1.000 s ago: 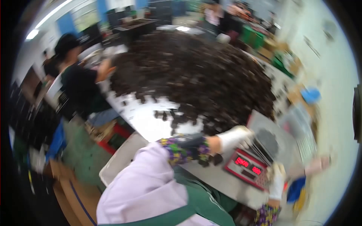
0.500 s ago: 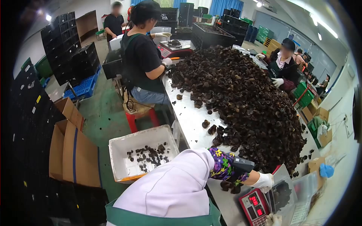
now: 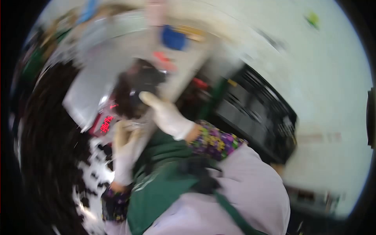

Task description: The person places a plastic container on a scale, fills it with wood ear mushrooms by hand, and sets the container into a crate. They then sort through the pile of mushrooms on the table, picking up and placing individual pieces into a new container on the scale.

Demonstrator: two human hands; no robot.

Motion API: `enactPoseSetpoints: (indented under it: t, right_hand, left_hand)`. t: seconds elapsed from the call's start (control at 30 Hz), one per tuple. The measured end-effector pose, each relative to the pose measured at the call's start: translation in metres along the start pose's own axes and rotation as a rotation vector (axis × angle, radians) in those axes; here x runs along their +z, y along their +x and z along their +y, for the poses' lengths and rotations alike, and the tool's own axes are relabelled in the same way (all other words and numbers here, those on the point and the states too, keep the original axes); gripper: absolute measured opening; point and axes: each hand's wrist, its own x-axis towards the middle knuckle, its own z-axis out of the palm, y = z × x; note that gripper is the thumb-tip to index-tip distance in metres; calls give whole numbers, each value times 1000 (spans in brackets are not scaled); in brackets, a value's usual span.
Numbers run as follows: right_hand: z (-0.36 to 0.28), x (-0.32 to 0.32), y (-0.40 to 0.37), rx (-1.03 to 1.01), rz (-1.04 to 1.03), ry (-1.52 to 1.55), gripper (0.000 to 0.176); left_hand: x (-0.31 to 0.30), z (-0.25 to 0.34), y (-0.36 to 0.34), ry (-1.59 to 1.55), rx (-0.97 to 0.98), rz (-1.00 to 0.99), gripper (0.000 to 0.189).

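The view is smeared by motion. A clear pack of dark wood ear mushrooms [image 3: 135,88] is held up in front of the apron. My right hand [image 3: 168,117], in a white glove, grips its near right side with the thumb lying over it. My left hand [image 3: 124,145], also gloved, is closed at the pack's lower edge; its fingertips are partly blurred. Just beyond the left hand is the red scale [image 3: 102,124] with lit digits, its metal plate [image 3: 84,96] to the upper left. Whether the pack is a bag or a box is too blurred to tell.
A large heap of dark mushrooms [image 3: 47,156] covers the table on the left, with loose pieces near my left sleeve. A blue object [image 3: 173,38] lies at the table's far end. Black crates [image 3: 256,113] stand on the right by the pale wall [image 3: 333,98].
My view has swung right, towards the wall. My hands have moved from the scale and the clear tray of mushrooms to holding a clear pack of them in front of me.
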Motion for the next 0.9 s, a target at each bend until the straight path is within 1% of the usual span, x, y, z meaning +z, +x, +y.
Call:
enactPoseSetpoints:
  t: [0.03,0.07,0.1,0.13,0.17,0.2,0.23,0.27,0.3,0.33,0.37,0.4,0.43,0.47,0.5,0.53,0.57,0.6,0.63,0.67,0.7,0.73,0.77,0.8,0.83,0.87,0.9]
  right_hand:
    - [-9,-15,-7,-58,112,22,41]
    - [-22,-37,-11,-100,180,57,44]
    - [-49,-71,-31,-97,285,-13,38]
    - [-61,-105,-39,-188,378,-146,34]
    - [-77,-141,-59,-75,542,-258,36]
    - [-95,-182,-78,-97,610,-387,37]
    - [-117,-211,-101,-128,690,-421,44]
    - [-126,-274,-127,-249,1073,-636,56]
    - [-149,-297,-155,-176,1092,-651,69]
    - [-164,-327,-177,-180,1229,-706,70]
    - [-177,-358,-197,-110,1302,-729,66]
    - [-189,-393,-217,-36,1369,-752,62]
    - [-194,-457,-242,45,1396,-830,63]
    - [-202,-505,-259,128,1413,-912,65]
    - [-218,-493,-265,159,1320,-858,75]
    - [-228,-478,-270,192,1209,-809,85]
    - [-220,-525,-279,166,1196,-918,95]
    - [-226,-537,-267,340,1254,-1303,99]
    - [-213,-547,-237,579,1628,-1544,96]
    - [-226,-464,-184,558,1718,-1529,82]
    - [-215,-472,-152,115,1507,-1704,68]
    - [-214,-483,-117,-321,1282,-1795,54]
    - [-204,-455,-59,-346,1185,-1785,54]
    - [-200,-394,-10,-537,870,-1774,42]
    - [-194,-330,32,-706,561,-1732,31]
    - [-181,-282,74,-733,399,-1690,27]
    - [-165,-211,109,-816,188,-1597,26]
  left_hand:
    - [-14,-1,-1,153,24,-66,41]
    - [-18,-3,3,220,70,-78,51]
    - [-17,6,0,246,55,-70,48]
    - [-31,10,2,260,6,-65,44]
    - [-47,10,5,284,-18,-39,39]
    - [-71,-7,10,205,6,0,35]
    - [-81,-7,9,215,-18,26,34]
    - [-71,-1,3,251,-23,53,32]
    - [-82,-3,3,290,-38,60,33]
    - [-90,-5,3,331,-52,73,34]
    - [-89,-3,1,378,-67,119,35]
    - [-94,-6,0,382,-68,121,35]
    - [-102,-11,-1,391,-78,142,35]
    - [-106,-12,-3,400,-90,171,35]
    - [-97,-9,-4,451,-81,229,36]
    - [-87,-5,-7,416,-45,229,36]
    - [-84,-3,-10,406,-57,228,33]
    - [-86,-1,-14,404,-60,250,31]
    - [-88,-4,-19,429,-95,331,28]
    - [-89,-1,-24,450,-130,418,27]
    - [-69,22,-27,421,-247,525,27]
    - [-53,39,-30,372,-371,611,28]
    - [-68,26,-40,340,-196,691,25]
    - [-81,2,-50,320,-18,753,23]
    - [-92,-16,-61,342,112,821,21]
    - [-108,-34,-73,437,234,845,21]
    - [-114,-38,-85,642,247,907,21]
